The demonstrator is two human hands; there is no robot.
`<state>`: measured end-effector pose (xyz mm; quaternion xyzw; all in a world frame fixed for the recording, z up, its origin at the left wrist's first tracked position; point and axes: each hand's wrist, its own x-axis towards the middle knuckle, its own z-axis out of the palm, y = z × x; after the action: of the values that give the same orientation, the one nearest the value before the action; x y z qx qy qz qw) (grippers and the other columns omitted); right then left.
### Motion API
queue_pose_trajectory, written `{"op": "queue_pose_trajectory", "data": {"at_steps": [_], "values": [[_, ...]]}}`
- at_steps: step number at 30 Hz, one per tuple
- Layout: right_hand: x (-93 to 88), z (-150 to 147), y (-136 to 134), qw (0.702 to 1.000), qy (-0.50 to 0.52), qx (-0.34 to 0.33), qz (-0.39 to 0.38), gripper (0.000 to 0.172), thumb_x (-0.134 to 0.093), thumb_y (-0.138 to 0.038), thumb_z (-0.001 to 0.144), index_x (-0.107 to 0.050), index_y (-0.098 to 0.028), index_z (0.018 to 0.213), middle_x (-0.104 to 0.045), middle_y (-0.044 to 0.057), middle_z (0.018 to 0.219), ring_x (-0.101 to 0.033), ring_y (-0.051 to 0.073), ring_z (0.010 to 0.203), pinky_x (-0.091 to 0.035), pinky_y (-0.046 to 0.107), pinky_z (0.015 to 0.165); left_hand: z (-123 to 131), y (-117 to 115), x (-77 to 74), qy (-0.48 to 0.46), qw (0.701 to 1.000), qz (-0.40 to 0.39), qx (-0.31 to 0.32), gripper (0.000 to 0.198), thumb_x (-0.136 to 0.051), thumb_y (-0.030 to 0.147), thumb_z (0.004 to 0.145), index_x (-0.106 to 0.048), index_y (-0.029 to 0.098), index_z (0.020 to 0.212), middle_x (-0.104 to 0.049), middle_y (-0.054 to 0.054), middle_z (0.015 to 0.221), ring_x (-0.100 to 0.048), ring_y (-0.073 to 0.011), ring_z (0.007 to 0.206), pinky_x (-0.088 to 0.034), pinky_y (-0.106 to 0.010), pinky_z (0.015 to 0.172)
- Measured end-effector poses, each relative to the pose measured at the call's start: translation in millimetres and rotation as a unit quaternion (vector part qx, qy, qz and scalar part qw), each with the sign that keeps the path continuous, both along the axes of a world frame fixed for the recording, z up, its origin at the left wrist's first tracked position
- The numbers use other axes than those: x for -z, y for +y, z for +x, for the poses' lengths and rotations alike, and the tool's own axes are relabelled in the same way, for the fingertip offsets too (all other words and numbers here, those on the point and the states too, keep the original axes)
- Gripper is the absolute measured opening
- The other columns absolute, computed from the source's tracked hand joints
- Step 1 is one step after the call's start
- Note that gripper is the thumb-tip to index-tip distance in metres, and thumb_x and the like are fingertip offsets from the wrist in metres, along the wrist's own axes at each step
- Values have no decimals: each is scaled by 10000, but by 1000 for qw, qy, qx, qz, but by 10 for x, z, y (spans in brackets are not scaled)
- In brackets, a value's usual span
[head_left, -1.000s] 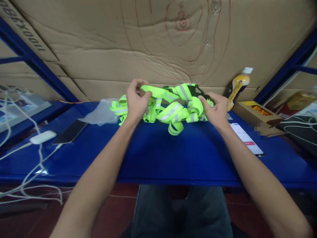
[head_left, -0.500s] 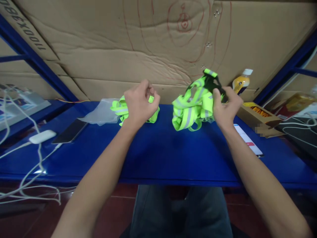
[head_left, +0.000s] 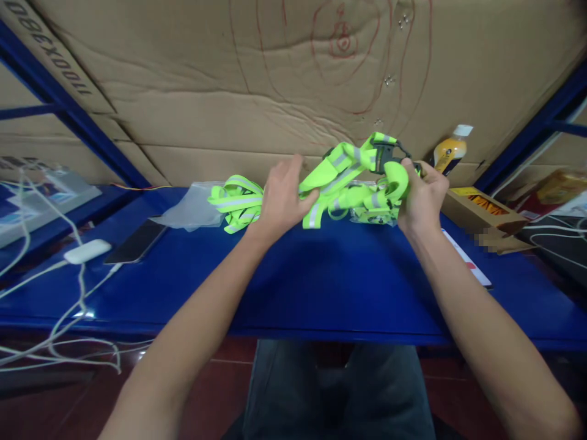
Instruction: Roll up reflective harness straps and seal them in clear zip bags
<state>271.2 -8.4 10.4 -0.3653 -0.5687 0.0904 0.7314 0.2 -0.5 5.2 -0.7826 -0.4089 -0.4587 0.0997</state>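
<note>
A neon-yellow reflective strap harness (head_left: 339, 171) with silver stripes stretches between my two hands above the blue shelf (head_left: 321, 287). My left hand (head_left: 285, 198) is closed on its left end, thumb pointing right. My right hand (head_left: 424, 192) grips the other end, beside a black buckle (head_left: 383, 157). Another bundle of neon straps (head_left: 238, 201) lies on the shelf just left of and partly behind my left hand. Under the stretched straps, a clear packet with neon material (head_left: 373, 214) rests on the shelf, partly covered.
A clear plastic bag (head_left: 192, 208), a dark phone (head_left: 137, 240) and a white charging case (head_left: 88, 251) with cables lie left. On the right are a juice bottle (head_left: 452, 150), an open cardboard box (head_left: 486, 217) and a white-screened phone (head_left: 468, 260). Cardboard (head_left: 206, 122) stands behind.
My left hand has moved right and taken hold of the straps. The bunched harness in my right hand is now pulled out between both hands.
</note>
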Motion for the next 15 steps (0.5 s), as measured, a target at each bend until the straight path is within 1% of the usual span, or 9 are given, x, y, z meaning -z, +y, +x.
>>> {"op": "queue_pose_trajectory", "data": {"at_steps": [2, 3, 4, 5, 7, 9, 12, 15], "values": [[-4, 48, 85, 994, 66, -74, -44, 480, -674, -688, 923, -617, -251, 734, -560, 6, 641, -707, 252, 797, -597, 394, 700, -111, 39, -45, 4, 997, 69, -24, 366, -717, 454, 913, -619, 208, 1166, -643, -163, 1157, -571, -443, 1222, -410, -613, 1068], [-9, 47, 93, 991, 79, -95, -56, 481, -695, -695, 901, -617, -253, 727, -560, 4, 636, -703, 249, 790, -593, 391, 696, -142, 32, -71, 4, 996, 91, -25, 388, -726, 488, 909, -630, 214, 1166, -627, -166, 1177, -543, -458, 1247, -387, -647, 1081], [-15, 30, 77, 990, 79, -98, -58, 471, -724, -689, 880, -628, -253, 730, -569, 2, 644, -695, 242, 782, -585, 384, 696, -153, 10, -96, 1, 994, 104, -18, 420, -731, 513, 907, -634, 224, 1195, -614, -166, 1200, -526, -460, 1258, -379, -664, 1086], [-22, -1, 40, 993, 64, -87, -50, 453, -754, -673, 865, -648, -250, 745, -588, 3, 667, -683, 231, 777, -574, 375, 703, -143, -26, -117, -7, 994, 112, -5, 456, -731, 527, 907, -628, 234, 1241, -604, -167, 1222, -521, -451, 1256, -388, -664, 1083], [-34, -88, -72, 998, 1, -52, -28, 420, -788, -641, 860, -692, -239, 787, -631, 6, 732, -651, 203, 761, -545, 357, 719, -73, -122, -147, -23, 992, 119, 30, 492, -710, 521, 930, -598, 247, 1323, -597, -165, 1254, -533, -415, 1238, -426, -632, 1076], [-42, -184, -192, 996, -73, -36, -23, 428, -782, -644, 873, -710, -228, 808, -651, 9, 766, -611, 181, 731, -510, 344, 710, 35, -220, -153, -20, 991, 119, 61, 442, -655, 481, 983, -586, 249, 1352, -610, -158, 1279, -553, -376, 1242, -449, -599, 1093], [-51, -289, -305, 990, -121, -58, -40, 475, -736, -690, 894, -707, -221, 822, -657, 11, 760, -576, 173, 703, -474, 334, 677, 179, -312, -120, 23, 990, 112, 86, 358, -593, 424, 1041, -622, 243, 1349, -600, -162, 1379, -555, -351, 1316, -463, -565, 1123], [-49, -331, -331, 986, -125, -98, -59, 487, -731, -700, 893, -716, -215, 856, -683, 16, 782, -587, 174, 718, -467, 323, 675, 243, -328, -63, 45, 988, 123, 82, 357, -615, 382, 1035, -653, 229, 1355, -537, -195, 1492, -515, -377, 1396, -456, -559, 1131]]}}
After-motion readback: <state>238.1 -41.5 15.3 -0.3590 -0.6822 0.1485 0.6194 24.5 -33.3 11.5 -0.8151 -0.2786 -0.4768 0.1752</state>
